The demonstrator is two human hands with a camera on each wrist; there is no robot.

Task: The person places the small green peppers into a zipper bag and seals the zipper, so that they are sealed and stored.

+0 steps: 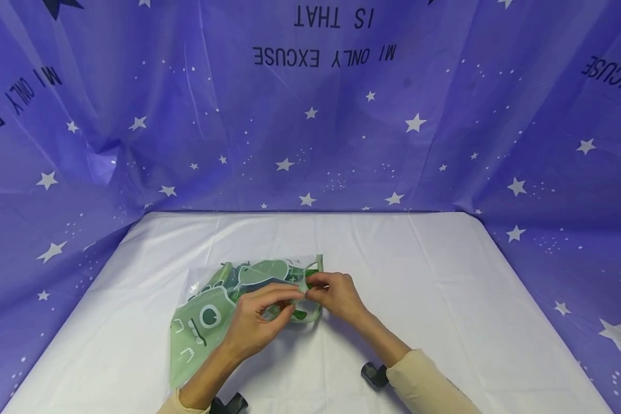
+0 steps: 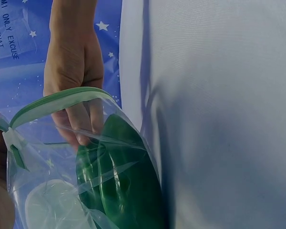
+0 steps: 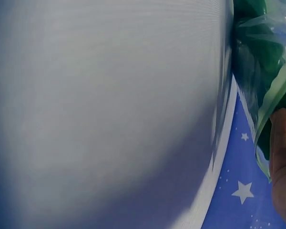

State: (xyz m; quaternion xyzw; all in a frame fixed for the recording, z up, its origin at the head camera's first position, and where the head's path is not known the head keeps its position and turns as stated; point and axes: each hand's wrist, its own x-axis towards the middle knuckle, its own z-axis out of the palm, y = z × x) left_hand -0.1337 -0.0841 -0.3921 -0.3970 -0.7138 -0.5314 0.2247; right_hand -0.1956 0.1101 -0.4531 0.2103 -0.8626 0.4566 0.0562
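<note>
A clear plastic zip pouch (image 1: 202, 328) with green trim and a green cartoon print lies toward the left of the white table. Dark green, glossy contents (image 2: 126, 174) show through its plastic. My left hand (image 1: 261, 319) pinches the pouch's rim by the end of the zip, with the zip tab (image 2: 13, 140) hanging beside its fingers. From the right, my right hand (image 1: 336, 294) reaches to the parted mouth, its fingers (image 2: 78, 119) seen through the clear plastic, close to the green contents. In the right wrist view its fingers are fairly straight alongside the green trim (image 3: 276, 88).
A white cloth (image 1: 434, 299) with light creases covers the table. Purple sheeting (image 1: 341, 132) with stars and lettering surrounds the back and sides. Black wrist mounts (image 1: 375, 376) sit by both beige sleeves (image 1: 424, 382).
</note>
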